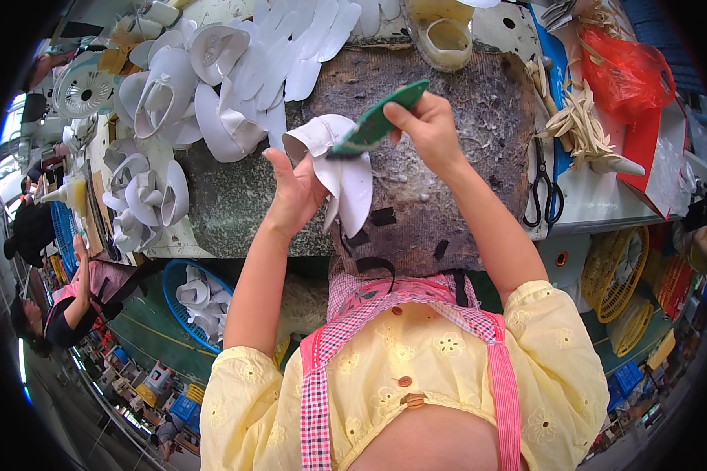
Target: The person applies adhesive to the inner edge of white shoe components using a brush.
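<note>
My left hand (297, 192) holds up a white shoe upper (352, 184) above the worktable. Its thumb sticks out to the side, and its fingers are mostly hidden behind the upper. In my right hand (432, 129) is a green-handled brush (393, 111), gripped between thumb and fingers. The brush slants down to the left, and its dark bristles touch the top of the upper. Beneath both hands lies a stained brown work mat (463, 196) with crusted residue.
White uppers (165, 90) and flat white insoles (322, 39) are piled at left. A jar (445, 43) stands at the back. Black scissors (543, 188), beige strips (581, 125) and a red plastic bag (624, 74) lie right. A blue basket (173, 302) holds more uppers; another person (63, 306) sits left.
</note>
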`<state>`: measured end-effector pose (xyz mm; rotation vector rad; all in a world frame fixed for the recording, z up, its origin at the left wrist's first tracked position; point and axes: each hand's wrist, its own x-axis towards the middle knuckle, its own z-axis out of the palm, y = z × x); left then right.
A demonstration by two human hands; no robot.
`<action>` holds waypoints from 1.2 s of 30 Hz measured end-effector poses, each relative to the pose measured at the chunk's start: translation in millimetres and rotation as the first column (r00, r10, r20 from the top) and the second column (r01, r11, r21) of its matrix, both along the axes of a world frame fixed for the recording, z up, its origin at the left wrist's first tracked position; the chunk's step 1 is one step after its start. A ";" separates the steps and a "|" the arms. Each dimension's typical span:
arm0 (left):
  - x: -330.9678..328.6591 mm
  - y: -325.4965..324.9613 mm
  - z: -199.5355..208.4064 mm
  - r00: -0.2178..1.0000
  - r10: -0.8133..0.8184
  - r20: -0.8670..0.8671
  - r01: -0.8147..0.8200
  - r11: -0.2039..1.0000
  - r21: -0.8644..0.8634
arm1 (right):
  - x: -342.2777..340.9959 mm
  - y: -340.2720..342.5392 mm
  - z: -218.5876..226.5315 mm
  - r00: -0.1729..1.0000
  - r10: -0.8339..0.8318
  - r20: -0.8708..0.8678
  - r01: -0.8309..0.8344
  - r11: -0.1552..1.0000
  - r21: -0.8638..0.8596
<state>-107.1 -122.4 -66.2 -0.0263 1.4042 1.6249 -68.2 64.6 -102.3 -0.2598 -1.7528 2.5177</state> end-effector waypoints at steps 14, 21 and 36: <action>-0.1 -0.1 9.4 0.978 0.102 0.183 -0.134 0.975 0.175 | -10.5 2.5 34.1 0.777 0.230 -0.586 0.162 0.826 0.539; 6.8 -3.6 10.7 0.957 0.148 0.250 -0.202 0.957 0.208 | 10.4 5.1 44.3 0.842 0.274 -0.465 0.026 0.840 0.542; 13.3 -14.2 9.0 0.976 0.164 0.143 -0.184 0.973 0.142 | 15.6 2.5 20.7 0.785 0.187 -0.591 0.004 0.952 0.305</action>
